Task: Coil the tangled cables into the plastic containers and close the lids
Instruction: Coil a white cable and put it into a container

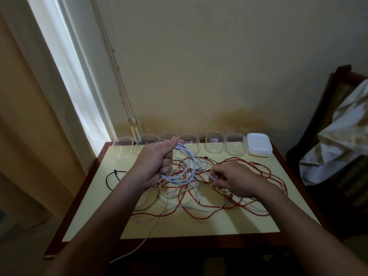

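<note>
In hands (154, 163): white cable (184, 148) coil

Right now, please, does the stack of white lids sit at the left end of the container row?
No, the stack of white lids sits at the right end of the row of clear containers.

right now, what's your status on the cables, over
Left hand grips white coil, right hand pinches its loose run. Red cables tangled on the table beneath. Containers open at back edge, lids stacked beside.
</note>
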`<state>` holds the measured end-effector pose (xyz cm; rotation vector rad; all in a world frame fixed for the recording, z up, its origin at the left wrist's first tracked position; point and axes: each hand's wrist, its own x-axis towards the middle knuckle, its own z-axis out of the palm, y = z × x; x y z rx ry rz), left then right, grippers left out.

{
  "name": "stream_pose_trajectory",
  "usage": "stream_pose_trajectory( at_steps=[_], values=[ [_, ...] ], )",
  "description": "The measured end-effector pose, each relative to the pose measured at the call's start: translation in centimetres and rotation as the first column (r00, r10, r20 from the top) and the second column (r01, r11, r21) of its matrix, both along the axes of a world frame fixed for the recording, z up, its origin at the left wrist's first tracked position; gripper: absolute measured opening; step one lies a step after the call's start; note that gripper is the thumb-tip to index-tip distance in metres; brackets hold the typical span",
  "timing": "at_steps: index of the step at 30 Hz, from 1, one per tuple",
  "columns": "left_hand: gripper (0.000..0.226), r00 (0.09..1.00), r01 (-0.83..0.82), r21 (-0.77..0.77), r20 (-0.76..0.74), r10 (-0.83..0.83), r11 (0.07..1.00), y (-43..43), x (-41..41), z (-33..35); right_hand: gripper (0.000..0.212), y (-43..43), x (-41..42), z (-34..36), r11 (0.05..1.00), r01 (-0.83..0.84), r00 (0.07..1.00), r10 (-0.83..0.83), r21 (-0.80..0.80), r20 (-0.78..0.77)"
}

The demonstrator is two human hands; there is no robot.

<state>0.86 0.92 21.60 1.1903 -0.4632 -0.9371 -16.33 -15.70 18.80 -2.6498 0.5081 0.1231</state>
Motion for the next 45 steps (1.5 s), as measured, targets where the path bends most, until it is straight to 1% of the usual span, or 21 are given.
stream_pose_trajectory(
  at_steps=[2,4,6,10,13,15,17,19,21,23,25,28,29,30,31,33,36,39,41,45],
  values=[
    [0.036,0.999,0.008,-0.012,-0.047,-0.009,1.000,0.0,0.2,0.1,0.021,-0.1,-0.1,-0.6,0.997,-0.012,0.998,0.007,-0.071,-0.065],
    [0.034,0.994,0.016,-0.038,-0.106,-0.020,0.999,0.1,0.4,0.3,0.015,-0.2,-0.2,-1.4,0.992,-0.006,0.997,-0.003,-0.125,-0.078],
    [0.033,0.989,0.014,-0.054,-0.143,-0.022,0.998,0.2,0.5,0.5,0.014,-0.3,-0.1,-2.1,0.985,0.013,0.996,-0.028,-0.174,-0.083],
    [0.034,0.982,0.007,-0.065,-0.185,-0.019,0.998,0.3,0.6,0.4,0.016,-0.6,0.6,-2.7,0.967,0.017,0.983,-0.064,-0.256,-0.174],
    [0.037,0.975,0.011,-0.077,-0.220,-0.027,0.997,0.2,0.6,0.2,0.017,-1.1,0.8,-3.1,0.954,0.068,0.985,-0.110,-0.292,-0.132],
    [0.039,0.969,0.002,-0.094,-0.245,-0.025,0.996,0.2,0.6,0.1,0.021,-1.2,0.8,-3.2,0.957,0.066,0.989,-0.100,-0.282,-0.108],
    [0.040,0.965,-0.011,-0.109,-0.261,-0.018,0.994,0.2,0.8,0.2,0.024,-1.1,0.7,-3.5,0.972,0.050,0.998,-0.060,-0.231,-0.034],
    [0.041,0.965,-0.021,-0.121,-0.263,-0.012,0.992,0.3,1.2,0.3,0.020,-1.0,0.2,-4.2,0.984,0.089,0.991,-0.072,-0.157,0.112],
    [0.039,0.966,-0.026,-0.120,-0.260,-0.006,0.992,0.3,1.5,0.3,0.008,-0.9,-0.2,-4.9,0.969,0.115,0.978,-0.071,-0.218,0.196],
    [0.037,0.965,-0.031,-0.112,-0.264,0.000,0.993,0.4,1.6,0.2,0.011,-0.8,-0.1,-5.6,0.945,0.112,0.964,-0.029,-0.307,0.263],
    [0.034,0.959,-0.044,-0.106,-0.282,0.012,0.993,0.4,1.7,0.1,0.009,-0.8,0.0,-6.0,0.942,0.117,0.944,-0.007,-0.314,0.331],
    [0.029,0.949,-0.063,-0.099,-0.314,0.029,0.993,0.4,1.7,-0.2,0.024,-0.5,0.0,-6.5,0.933,0.233,0.894,-0.095,-0.273,0.438],
    [0.028,0.945,-0.069,-0.097,-0.325,0.034,0.993,0.4,1.7,-0.3,0.024,-0.3,-0.1,-6.6,0.927,0.287,0.856,-0.134,-0.243,0.500],
    [0.028,0.943,-0.073,-0.093,-0.332,0.038,0.993,0.4,1.7,-0.3,0.021,0.0,-0.2,-6.4,0.924,0.342,0.805,-0.195,-0.171,0.560],
    [0.029,0.941,-0.074,-0.088,-0.335,0.040,0.993,0.4,1.6,-0.4,0.018,0.2,-0.3,-6.4,0.920,0.385,0.744,-0.263,-0.072,0.615],
    [0.030,0.941,-0.065,-0.073,-0.336,0.037,0.995,0.2,1.3,-0.7,0.017,0.7,-0.3,-6.2,0.877,0.449,0.623,-0.445,0.172,0.644],
    [0.033,0.938,-0.053,-0.060,-0.344,0.030,0.997,-0.2,0.7,-1.2,0.015,1.3,-0.1,-6.3,0.760,0.435,0.493,-0.650,0.484,0.578],
    [0.029,0.930,-0.050,-0.048,-0.365,0.029,0.998,-0.6,0.2,-1.6,0.017,1.8,0.4,-6.1,0.592,0.318,0.399,-0.792,0.741,0.462],
    [0.026,0.926,-0.045,-0.047,-0.377,0.024,0.998,-0.8,0.0,-1.7,0.017,2.1,0.7,-5.7,0.498,0.247,0.369,-0.841,0.831,0.395],
    [0.025,0.931,-0.050,-0.036,-0.362,0.034,0.998,-0.9,-0.1,-1.7,0.015,2.6,0.9,-5.0,0.378,0.164,0.340,-0.889,0.911,0.307]
  ],
)
